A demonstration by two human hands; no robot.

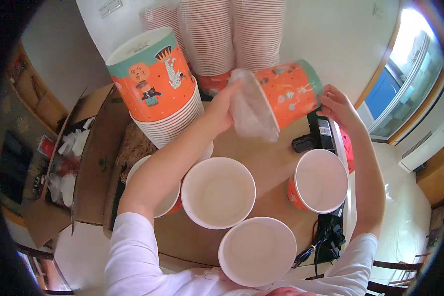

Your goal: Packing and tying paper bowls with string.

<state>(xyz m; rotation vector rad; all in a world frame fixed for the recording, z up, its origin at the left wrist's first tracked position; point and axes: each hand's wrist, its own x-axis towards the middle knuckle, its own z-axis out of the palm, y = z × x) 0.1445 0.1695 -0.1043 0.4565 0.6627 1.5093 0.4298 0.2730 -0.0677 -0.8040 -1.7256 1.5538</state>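
Head view: orange tub [291, 96] hangs above the table [269, 167], between both hands, in front of the wrapped stacks [207, 39].
Left hand [224, 106]: at the tub's mouth, against clear plastic [254, 113]; fingers mostly hidden, so their grip cannot be told.
Right hand [338, 106]: fingertips pinch the green base edge.
Tub axis: tipped onto its side, mouth leftward, base toward upper right.
Standing separately: four white-lined tubs [218, 192], mouths up.
Still nested: inverted stack [158, 84] at left, wrapped stacks behind; seemingly plenty left.
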